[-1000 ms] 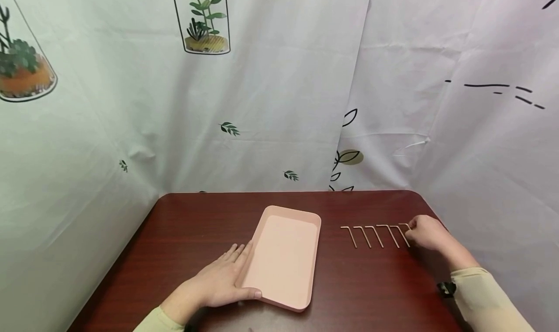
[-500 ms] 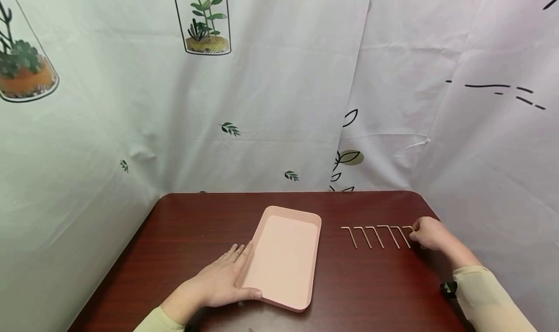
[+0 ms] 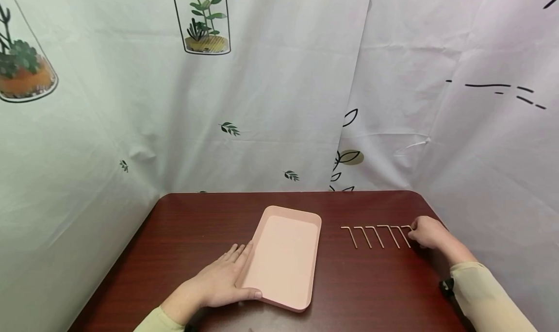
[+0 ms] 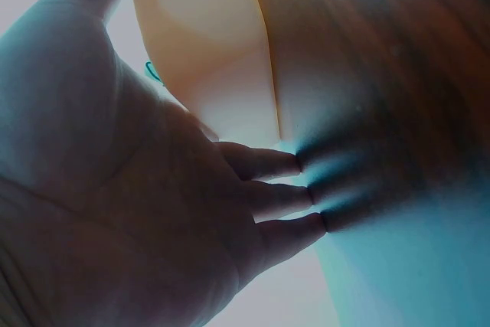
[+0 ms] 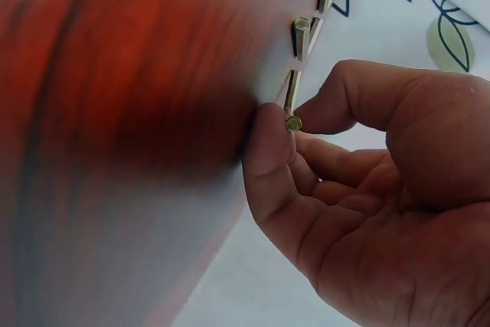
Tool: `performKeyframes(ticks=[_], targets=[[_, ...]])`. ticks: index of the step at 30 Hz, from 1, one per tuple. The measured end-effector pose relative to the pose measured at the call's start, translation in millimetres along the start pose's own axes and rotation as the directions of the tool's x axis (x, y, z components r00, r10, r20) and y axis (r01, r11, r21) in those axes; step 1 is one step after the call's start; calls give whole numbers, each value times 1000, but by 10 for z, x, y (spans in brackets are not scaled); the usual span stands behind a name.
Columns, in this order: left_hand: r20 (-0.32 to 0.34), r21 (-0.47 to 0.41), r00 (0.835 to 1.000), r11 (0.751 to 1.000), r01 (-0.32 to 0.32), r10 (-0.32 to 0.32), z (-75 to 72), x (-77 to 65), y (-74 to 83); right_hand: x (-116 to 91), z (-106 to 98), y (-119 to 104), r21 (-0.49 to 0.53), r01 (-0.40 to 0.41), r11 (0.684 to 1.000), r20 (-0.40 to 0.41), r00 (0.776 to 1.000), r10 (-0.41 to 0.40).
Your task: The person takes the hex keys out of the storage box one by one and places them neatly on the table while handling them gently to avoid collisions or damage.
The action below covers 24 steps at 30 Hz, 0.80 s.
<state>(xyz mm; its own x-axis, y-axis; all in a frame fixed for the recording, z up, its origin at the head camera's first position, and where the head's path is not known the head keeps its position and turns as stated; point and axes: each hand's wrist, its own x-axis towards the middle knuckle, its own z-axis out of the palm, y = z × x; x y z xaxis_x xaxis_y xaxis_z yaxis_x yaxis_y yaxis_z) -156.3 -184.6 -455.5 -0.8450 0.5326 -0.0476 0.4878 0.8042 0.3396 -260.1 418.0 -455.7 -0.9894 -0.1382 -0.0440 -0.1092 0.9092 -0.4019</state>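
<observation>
A row of several brass-coloured L-shaped hex keys [image 3: 374, 236] lies on the table, right of a shallow pink tray [image 3: 284, 259]. My right hand [image 3: 430, 233] is at the row's right end, pinching the outermost hex key [image 5: 292, 97] between thumb and index finger. In the right wrist view its six-sided end shows between the fingertips; the hand hides the rest of its long arm in the head view. My left hand [image 3: 220, 279] rests along the tray's near left side, fingers straight and thumb on the near rim. The left wrist view shows its palm beside the tray.
The dark red-brown table [image 3: 362, 283] has rounded far corners. Pale printed curtains [image 3: 262, 104] hang close behind it and along both sides. The right hand works near the table's right edge.
The right hand's hex key shifts slightly right, then a touch back left, staying at the row's end. My left hand and the tray keep their places.
</observation>
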Motion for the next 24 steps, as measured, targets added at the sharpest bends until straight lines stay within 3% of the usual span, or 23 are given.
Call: performKeyframes(ticks=[11,24], targets=[[1,5,1000,1000,-4,4,-1,-5,-1,16,27,-25,-90,32,995,-39,999,-36],[-2,-2,1000,1000,-10,10,3,-5,-16,30,16,-55,-144,41,989,-24,999,-45]])
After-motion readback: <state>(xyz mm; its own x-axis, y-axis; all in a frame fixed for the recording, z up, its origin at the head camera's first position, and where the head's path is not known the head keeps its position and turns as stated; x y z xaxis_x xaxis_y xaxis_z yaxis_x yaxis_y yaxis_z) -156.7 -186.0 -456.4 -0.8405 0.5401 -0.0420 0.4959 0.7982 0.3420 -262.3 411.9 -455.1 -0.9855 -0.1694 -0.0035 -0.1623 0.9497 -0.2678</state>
